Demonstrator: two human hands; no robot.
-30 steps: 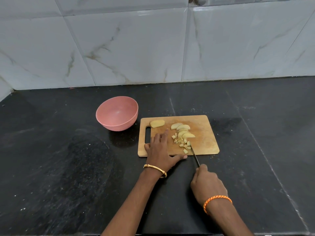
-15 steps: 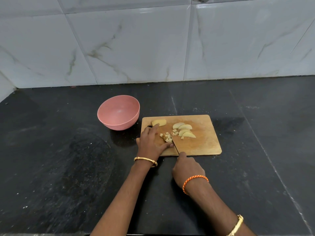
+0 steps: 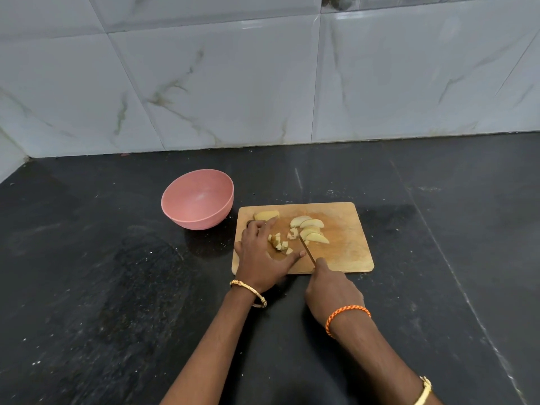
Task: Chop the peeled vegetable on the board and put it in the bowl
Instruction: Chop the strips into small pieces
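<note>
from the head view, a wooden cutting board (image 3: 344, 255) lies on the black bench (image 3: 117, 287), and everything else sits around it. on the board's near left part lies a little heap of diced vegetable (image 3: 280, 243); toward its middle lie several pale wedge slices (image 3: 311, 229); at its far left corner rests one larger peeled piece (image 3: 266, 215). the left hand (image 3: 261, 258) lies over the board's left side, fingers straight and spread, cupped beside the diced heap, its grip released and holding nothing. the right hand (image 3: 331, 290) is at the board's near edge, its grip clenched round the handle of a knife (image 3: 307, 249), whose blade slants across the board between the diced heap and the slices. a pink bowl (image 3: 197, 199) stands on the bench just left of the board's far left corner, apart from it. white marbled wall tiles (image 3: 263, 83) rise behind the board.
</note>
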